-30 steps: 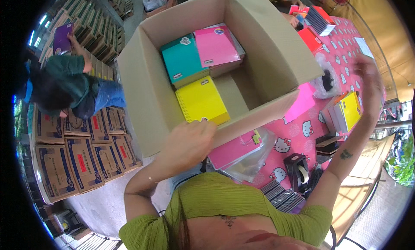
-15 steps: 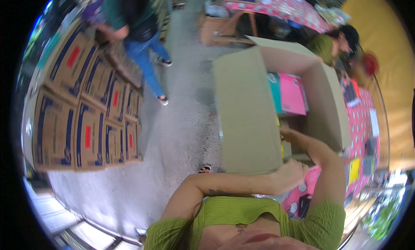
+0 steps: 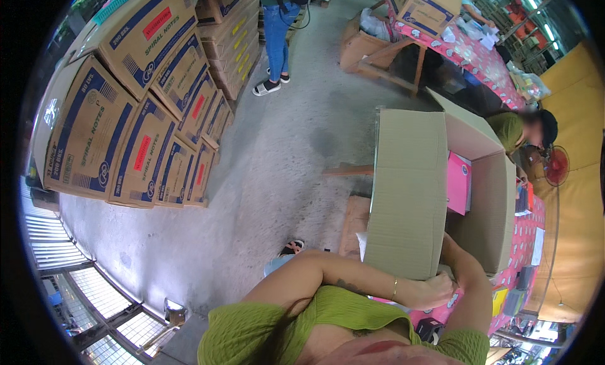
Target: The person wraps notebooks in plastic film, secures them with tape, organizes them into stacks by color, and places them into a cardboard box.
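A large open cardboard box (image 3: 406,195) stands on the pink-covered table in front of me, its left flap folded outward. Inside it, pink notebooks (image 3: 459,183) lie toward the far end. My right forearm (image 3: 465,264) reaches down into the box; the hand itself is hidden behind the left flap, so its fingers and anything in them do not show. At the box's near edge my left hand (image 3: 435,291) is closed, wrist bent, close beside the right forearm. Whatever its curled fingers hold is hidden.
Stacked cartons (image 3: 88,132) stand at the left. Past them, a person in jeans (image 3: 277,37) stands on the concrete floor. Another person (image 3: 513,128) works beyond the box near a red fan (image 3: 556,166). Notebooks (image 3: 499,300) lie on the pink tablecloth (image 3: 528,239) at right.
My view has turned, so the box appears farther right and lower. My right hand has gone from partly visible to hidden in the box. The standing person is farther off.
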Available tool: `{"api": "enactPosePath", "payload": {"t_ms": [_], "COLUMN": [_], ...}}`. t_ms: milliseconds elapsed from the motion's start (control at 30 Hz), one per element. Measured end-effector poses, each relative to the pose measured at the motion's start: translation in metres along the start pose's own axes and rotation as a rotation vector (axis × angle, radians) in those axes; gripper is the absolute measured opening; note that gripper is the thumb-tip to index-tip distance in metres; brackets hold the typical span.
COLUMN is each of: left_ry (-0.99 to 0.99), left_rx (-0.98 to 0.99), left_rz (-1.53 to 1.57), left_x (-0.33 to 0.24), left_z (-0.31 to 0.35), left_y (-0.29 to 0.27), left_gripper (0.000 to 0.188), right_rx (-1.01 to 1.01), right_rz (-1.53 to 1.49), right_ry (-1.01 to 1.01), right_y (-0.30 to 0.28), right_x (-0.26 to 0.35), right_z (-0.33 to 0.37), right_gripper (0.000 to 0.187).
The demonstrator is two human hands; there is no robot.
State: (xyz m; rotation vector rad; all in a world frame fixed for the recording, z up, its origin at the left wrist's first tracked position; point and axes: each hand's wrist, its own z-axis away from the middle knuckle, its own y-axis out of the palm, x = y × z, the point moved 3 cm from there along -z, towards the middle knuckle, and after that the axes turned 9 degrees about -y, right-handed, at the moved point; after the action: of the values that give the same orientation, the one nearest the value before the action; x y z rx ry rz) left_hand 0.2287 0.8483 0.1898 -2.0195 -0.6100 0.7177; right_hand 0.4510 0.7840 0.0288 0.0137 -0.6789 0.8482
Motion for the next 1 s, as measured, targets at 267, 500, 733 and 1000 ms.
{"api": "enactPosePath", "payload": {"t_ms": [267, 500, 733, 1000], "left_ry": [0.092, 0.096, 0.052, 0.049], "left_rx": [-0.320, 0.089, 0.253, 0.083], "left_rz": [-0.041, -0.086, 0.082, 1.129], "left_x": [-0.001, 0.009, 0.006, -0.053], "left_z": [0.009, 0.004, 0.000, 0.067], "left_y": [0.023, -0.019, -0.012, -0.047], "left_gripper": [0.022, 0.030, 0.036, 0.061], "right_rx": [-0.157, -0.486, -1.144, -0.942], "right_rz": [0.080, 0.220, -0.575, -1.416], "right_ry": [-0.284, -0.640, -1.207, -1.742], "right_y": [-0.029, -0.050, -0.099, 0.178], "right_x": [0.004, 0.085, -0.046, -0.149], "right_z": [0.047, 0.252, 0.430, 0.475], "right_gripper": [0.073, 0.051, 0.060, 0.049]}}
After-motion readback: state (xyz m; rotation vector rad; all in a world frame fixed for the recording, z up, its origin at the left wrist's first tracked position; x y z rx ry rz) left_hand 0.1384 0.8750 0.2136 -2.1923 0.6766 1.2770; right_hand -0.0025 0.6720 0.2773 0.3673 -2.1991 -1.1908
